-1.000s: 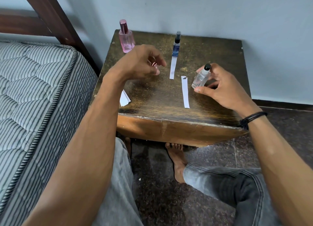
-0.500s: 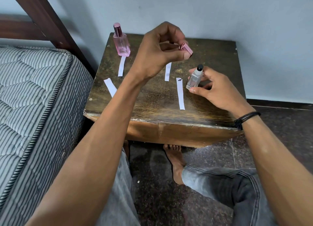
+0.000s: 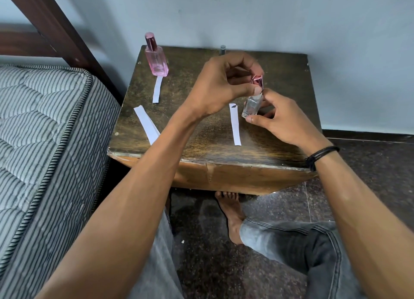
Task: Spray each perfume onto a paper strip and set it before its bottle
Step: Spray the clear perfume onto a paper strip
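Over the table (image 3: 201,141), left hand (image 3: 221,85) pinches pink cap (image 3: 257,81); right hand (image 3: 282,119) grips clear bottle (image 3: 252,107) toward right edge.

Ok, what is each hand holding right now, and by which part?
Left hand pinches the pink cap by its sides, over the clear bottle, which the right hand holds by its lower body.

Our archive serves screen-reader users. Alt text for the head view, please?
The left hand pinches a pink cap at the top of a clear bottle gripped by the right hand, over a wooden table. A paper strip lies beside it; a capped pink bottle stands farther back with a second strip before it.
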Demonstrator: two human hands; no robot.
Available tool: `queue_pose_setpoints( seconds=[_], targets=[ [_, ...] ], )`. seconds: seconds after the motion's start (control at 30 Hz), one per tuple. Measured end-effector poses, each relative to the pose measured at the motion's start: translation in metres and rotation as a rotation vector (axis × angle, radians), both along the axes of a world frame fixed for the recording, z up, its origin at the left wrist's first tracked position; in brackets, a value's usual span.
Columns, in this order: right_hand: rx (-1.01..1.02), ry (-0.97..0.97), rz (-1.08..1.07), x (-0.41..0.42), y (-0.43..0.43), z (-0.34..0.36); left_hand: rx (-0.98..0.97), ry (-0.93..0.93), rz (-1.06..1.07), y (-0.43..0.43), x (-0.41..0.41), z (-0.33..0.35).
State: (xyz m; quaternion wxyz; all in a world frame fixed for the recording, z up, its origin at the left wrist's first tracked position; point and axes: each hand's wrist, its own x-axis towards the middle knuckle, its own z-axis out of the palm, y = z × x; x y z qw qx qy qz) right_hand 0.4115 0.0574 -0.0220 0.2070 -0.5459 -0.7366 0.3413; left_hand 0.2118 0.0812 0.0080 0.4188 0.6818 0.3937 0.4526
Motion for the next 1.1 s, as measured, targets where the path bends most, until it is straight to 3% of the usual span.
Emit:
queue_pose_setpoints(
  seconds=[0.37,1.1],
  targets=[
    [-0.018,-0.009,0.004,-0.002,-0.002,0.002,0.061,0.131,-0.030,0.000,0.003,-0.006],
    [-0.021,0.020,0.025,-0.001,-0.002,0.003,0.065,0.117,-0.037,-0.002,0.007,-0.014]
  ],
)
